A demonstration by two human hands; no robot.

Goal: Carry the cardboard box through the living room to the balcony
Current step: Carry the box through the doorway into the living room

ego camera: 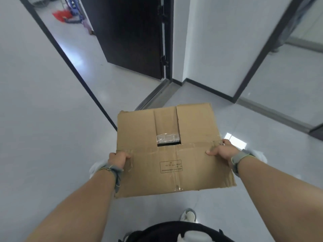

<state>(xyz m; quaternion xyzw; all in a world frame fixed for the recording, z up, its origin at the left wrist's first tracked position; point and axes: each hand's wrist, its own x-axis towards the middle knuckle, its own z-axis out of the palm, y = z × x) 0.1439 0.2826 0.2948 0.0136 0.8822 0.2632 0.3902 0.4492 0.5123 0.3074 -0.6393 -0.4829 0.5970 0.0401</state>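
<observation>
I hold a brown cardboard box out in front of me at waist height, above the grey floor. Its top flaps are folded shut with a gap in the middle where something clear and shiny shows. A printed rectangle is on the near flap. My left hand grips the box's left edge, fingers curled over the top. Gripping the right edge is my right hand, thumb on the top flap. Both wrists wear grey bands.
A dark wooden door stands swung inward ahead, with a metal threshold on the floor before it. A white wall corner is to the right, glass panels beyond. Red and purple items lie far left. My shoe is below.
</observation>
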